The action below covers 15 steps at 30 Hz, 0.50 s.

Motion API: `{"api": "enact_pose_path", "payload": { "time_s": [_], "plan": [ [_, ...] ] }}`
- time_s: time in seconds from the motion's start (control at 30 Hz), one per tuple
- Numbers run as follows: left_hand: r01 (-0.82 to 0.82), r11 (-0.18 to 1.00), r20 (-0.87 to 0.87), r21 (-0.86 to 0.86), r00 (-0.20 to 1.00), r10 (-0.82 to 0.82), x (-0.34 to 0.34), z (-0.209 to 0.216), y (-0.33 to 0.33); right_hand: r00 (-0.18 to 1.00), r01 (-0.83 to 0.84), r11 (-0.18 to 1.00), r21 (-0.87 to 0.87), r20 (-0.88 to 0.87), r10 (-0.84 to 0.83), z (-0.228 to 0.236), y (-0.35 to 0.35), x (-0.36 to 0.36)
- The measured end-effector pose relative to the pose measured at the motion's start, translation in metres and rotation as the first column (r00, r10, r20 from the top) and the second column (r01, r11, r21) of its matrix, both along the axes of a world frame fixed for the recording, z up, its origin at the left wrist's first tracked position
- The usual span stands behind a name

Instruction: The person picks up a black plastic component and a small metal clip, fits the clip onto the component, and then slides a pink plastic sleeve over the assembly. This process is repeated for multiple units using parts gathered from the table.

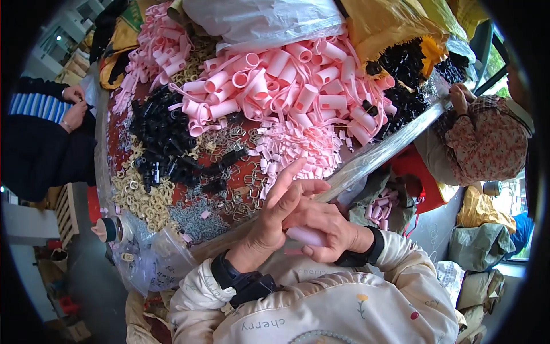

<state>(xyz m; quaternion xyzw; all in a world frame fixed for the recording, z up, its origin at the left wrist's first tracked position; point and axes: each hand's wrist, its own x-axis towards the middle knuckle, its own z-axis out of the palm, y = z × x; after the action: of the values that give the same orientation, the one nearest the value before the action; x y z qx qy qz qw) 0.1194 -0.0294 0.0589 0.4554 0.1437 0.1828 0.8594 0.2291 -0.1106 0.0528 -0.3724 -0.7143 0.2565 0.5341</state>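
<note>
Close in front of my body, my right hand (323,226) is closed around a pale pink plastic tube (306,235), whose lower part shows below the fingers. My left hand (278,209) is beside it, index finger stretched up and the other fingers reaching across toward the right fingertips; it looks open, and I cannot tell whether it touches the tube. Beyond my hands lies a heap of small pink plastic pieces (301,149). Behind that rises a large pile of pink tubes with straps (286,80).
Black plastic parts (157,137), cream clips (143,192), metal rings (243,186) and small grey metal bits (197,218) cover the red tabletop. A clear plastic bag (152,258) hangs at the near left edge. People sit at left and right. A sack with pink tubes (381,209) stands right.
</note>
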Motion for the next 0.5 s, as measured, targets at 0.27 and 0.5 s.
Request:
{"api": "enact_pose_path", "payload": {
  "time_s": [0.27, 0.5],
  "plan": [
    [-0.031, 0.989, -0.001, 0.142, 1.000, 0.031, -0.006, 0.009, -0.007, 0.999, -0.040, 0.997, 0.073, 0.011, 0.039, 0.005, 0.006, -0.007],
    [0.087, 0.453, -0.305, 0.887, 0.848, 0.433, -0.006, -0.034, 0.037, 0.966, 0.164, 0.963, -0.214, 0.234, -0.112, -0.018, -0.035, 0.052]
  ]
}}
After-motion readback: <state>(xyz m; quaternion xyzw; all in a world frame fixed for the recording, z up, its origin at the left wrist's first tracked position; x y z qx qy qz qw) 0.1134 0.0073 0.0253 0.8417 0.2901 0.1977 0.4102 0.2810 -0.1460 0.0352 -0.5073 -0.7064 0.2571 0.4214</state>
